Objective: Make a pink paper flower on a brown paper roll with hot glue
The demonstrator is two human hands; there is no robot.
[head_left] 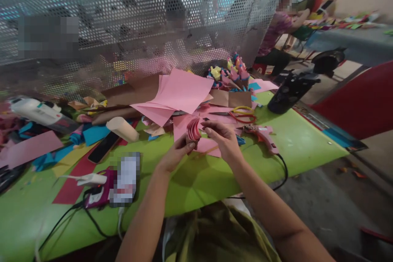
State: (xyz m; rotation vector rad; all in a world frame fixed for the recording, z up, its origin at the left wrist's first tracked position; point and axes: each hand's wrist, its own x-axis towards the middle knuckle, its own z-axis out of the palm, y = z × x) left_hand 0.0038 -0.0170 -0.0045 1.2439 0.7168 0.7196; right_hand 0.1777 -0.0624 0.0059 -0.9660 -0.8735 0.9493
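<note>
My left hand (181,150) is closed around the base of a small bundle of curved pink paper layers (193,129), upright above the green tabletop. Just right of the bundle is my right hand (222,135), its thumb and fingers drawn together. Whatever lies between those fingertips is too small to make out. Beneath both hands is a flat pink paper piece (209,146). A pink glue gun (266,137) lies to the right, with its black cord running off the front edge. Behind it are scissors with yellow and red handles (245,114).
Pink sheets (184,92) are stacked behind my hands, near a perforated metal screen (199,16). Left lie a phone (103,147), a power strip (100,190) and paper scraps. A black bottle (290,92) stands at right. Another person (273,39) sits beyond.
</note>
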